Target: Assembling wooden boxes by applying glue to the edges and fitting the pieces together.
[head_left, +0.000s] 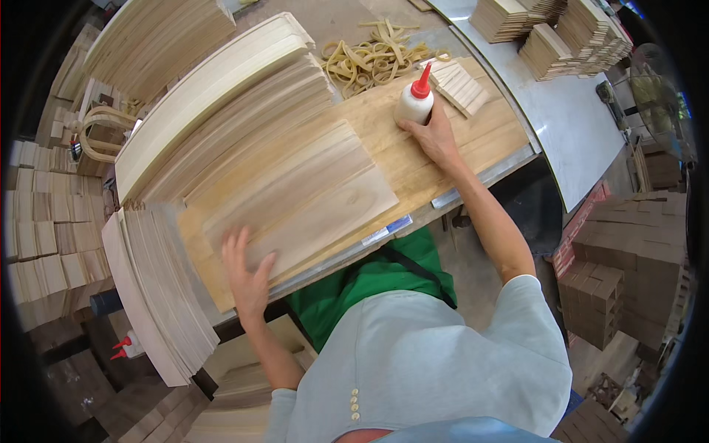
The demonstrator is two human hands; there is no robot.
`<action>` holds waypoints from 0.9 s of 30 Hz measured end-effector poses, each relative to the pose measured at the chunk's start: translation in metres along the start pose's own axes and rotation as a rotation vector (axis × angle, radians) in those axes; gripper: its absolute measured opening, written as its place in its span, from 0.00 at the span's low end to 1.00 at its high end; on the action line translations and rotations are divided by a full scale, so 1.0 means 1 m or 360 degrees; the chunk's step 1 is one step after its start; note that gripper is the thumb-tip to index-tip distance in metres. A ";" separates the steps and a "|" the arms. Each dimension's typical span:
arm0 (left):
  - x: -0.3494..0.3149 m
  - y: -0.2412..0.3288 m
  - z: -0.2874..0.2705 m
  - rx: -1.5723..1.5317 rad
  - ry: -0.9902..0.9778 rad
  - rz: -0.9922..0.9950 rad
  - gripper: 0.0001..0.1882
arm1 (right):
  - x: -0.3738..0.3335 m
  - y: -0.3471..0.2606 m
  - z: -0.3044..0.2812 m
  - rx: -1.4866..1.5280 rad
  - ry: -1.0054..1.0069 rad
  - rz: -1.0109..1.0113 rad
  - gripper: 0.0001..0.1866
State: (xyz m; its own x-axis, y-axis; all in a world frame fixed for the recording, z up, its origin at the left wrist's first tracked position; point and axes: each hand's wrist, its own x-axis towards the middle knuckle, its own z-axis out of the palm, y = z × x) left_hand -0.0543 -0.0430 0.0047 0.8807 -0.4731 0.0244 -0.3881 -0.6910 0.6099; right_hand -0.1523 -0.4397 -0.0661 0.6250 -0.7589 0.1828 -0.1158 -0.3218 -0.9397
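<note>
My right hand (434,138) is closed round a white squeeze bottle (413,105) with a red nozzle tip, which stands upright over the work board (487,140). Close by the bottle lies a small stack of short wooden pieces (459,87). A thin rectangular wooden panel (325,192) rests flat in front of me, slightly blurred at its left part. At that panel's left end is my left hand (247,269), fingers spread and thumb apart, partly smeared by motion; whether it touches the panel I cannot tell.
Tall stacks of thin wooden panels (244,111) stand behind the board, with another stack (159,295) at its left. Tan rubber-like bands (377,55) lie in a heap at the back. A metal table (561,122) at the right bears stacked wood pieces (509,18).
</note>
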 end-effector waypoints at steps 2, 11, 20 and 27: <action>0.010 0.022 0.013 -0.0156 -0.0089 0.0253 0.31 | 0.000 -0.001 0.001 -0.0041 -0.0011 0.0028 0.36; 0.017 0.064 0.058 -0.0984 -0.0422 0.0212 0.19 | -0.035 -0.051 -0.016 0.0285 -0.0280 0.0069 0.38; 0.029 0.102 0.076 -0.1697 -0.0689 0.0012 0.34 | -0.087 -0.120 0.006 -0.0010 -0.1283 -0.0294 0.40; 0.020 0.102 0.084 -0.2178 -0.0271 -0.0174 0.28 | -0.111 -0.100 0.026 0.0772 -0.0895 0.0146 0.41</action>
State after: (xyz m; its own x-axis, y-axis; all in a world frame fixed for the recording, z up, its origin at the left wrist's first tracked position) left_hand -0.0994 -0.1688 0.0013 0.8069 -0.5806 -0.1089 0.3401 0.3059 0.8892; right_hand -0.1904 -0.3085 0.0004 0.9448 -0.3246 0.0443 0.0856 0.1139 -0.9898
